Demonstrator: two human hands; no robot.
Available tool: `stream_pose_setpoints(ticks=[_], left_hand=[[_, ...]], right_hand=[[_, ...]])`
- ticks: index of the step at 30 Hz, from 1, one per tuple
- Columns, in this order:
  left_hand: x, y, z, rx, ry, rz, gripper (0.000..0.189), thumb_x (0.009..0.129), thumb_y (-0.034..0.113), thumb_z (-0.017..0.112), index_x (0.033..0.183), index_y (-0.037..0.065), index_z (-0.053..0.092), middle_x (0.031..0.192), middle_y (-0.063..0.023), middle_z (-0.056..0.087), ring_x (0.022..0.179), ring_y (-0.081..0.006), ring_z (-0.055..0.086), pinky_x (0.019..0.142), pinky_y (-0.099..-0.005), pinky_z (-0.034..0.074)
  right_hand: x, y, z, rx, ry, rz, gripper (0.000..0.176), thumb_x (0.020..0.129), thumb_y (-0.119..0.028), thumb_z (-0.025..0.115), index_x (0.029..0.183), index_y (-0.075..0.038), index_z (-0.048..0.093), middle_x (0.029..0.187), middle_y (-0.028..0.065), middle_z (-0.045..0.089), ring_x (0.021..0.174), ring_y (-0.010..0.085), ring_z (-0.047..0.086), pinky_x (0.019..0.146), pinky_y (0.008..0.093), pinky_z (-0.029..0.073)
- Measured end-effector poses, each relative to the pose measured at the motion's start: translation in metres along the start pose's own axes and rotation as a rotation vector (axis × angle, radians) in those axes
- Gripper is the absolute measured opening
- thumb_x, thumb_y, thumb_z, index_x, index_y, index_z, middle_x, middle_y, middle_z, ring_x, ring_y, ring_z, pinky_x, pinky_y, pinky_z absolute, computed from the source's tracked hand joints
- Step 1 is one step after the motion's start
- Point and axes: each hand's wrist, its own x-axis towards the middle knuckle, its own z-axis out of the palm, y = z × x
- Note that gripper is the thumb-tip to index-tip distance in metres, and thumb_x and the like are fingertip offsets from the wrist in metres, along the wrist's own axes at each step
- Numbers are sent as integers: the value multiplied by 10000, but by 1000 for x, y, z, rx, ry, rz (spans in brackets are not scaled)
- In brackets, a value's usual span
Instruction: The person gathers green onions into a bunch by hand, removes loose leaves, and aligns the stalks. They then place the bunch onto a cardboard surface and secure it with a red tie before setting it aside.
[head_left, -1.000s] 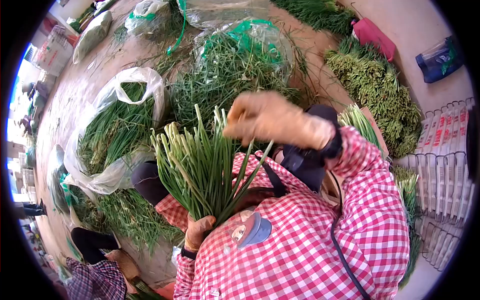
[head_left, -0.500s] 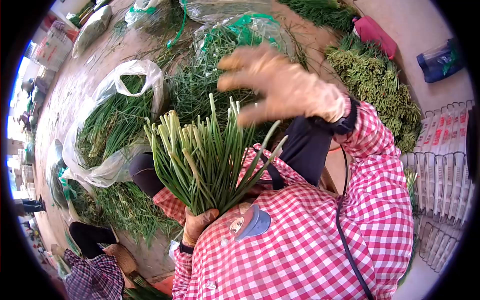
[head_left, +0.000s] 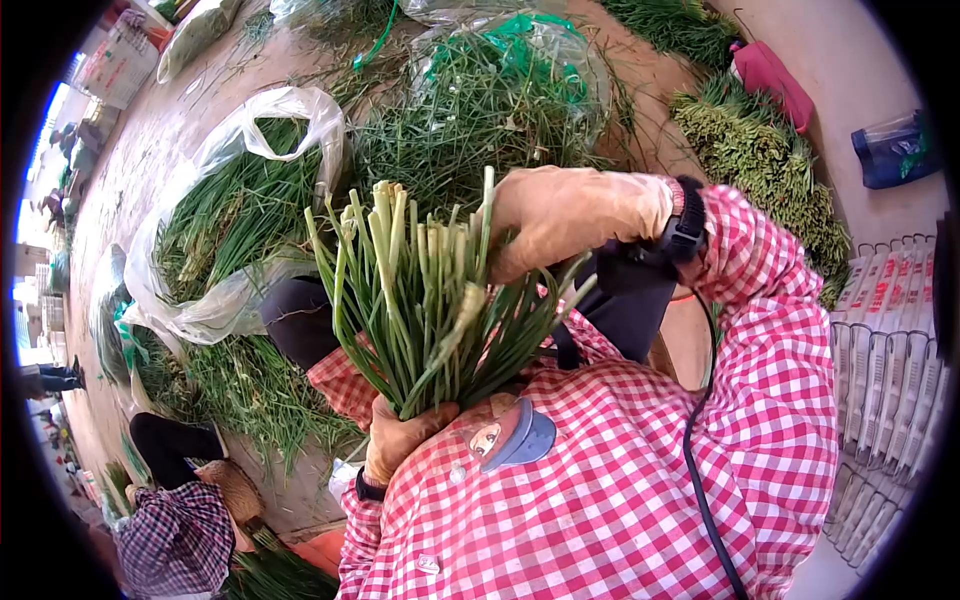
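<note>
My gloved left hand (head_left: 405,440) is wrapped round the lower part of a bunch of garlic chives (head_left: 420,310), close against my checked shirt. The pale cut ends point upward and fan out. At the top right of the bunch is my gloved right hand (head_left: 560,215), its fingers curled in against the stalks. Some of its fingertips are hidden behind them. A dark band (head_left: 685,225) circles my right wrist.
A white plastic bag (head_left: 205,325) of loose greens lies left. Ahead is a heap of trimmings (head_left: 450,150). Stacked bundles (head_left: 760,165) lie to the right, near a pink bag (head_left: 775,85) and plastic crates (head_left: 890,370). Another person (head_left: 180,535) sits at lower left.
My right hand was raised with fingers spread; it has come down to the top of the chives and curled in. My left hand keeps its hold, and the view has shifted slightly.
</note>
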Motion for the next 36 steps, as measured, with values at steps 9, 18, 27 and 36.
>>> stream_pose_setpoints(ticks=[9,18,27,36], left_hand=[[4,-8,-4,-38,40,6,336,774,60,685,1093,-21,615,1013,-93,666,866,-167,625,792,-307,507],[7,-11,8,15,232,11,312,795,33,690,1097,8,618,1022,-72,666,865,-147,621,781,-286,503],[5,-13,0,153,152,-64,358,761,24,698,1106,-5,608,1040,-71,659,884,-157,620,790,-295,501],[5,-20,-6,-171,-44,-10,439,816,105,682,1209,-21,532,1124,-95,622,987,-174,590,881,-321,471]], right_hand=[[30,112,17,-109,825,167,394,983,-376,407,956,-27,586,759,84,680,808,260,661,711,358,511],[8,112,-25,-754,1043,52,340,882,-202,591,1192,-66,562,985,131,669,923,282,642,815,368,523],[47,37,44,-489,333,-513,239,732,-319,714,954,-234,700,881,47,622,1058,272,526,1031,529,250],[72,87,68,-553,624,-453,119,747,-118,648,791,-79,545,691,59,518,687,255,574,793,365,473]])
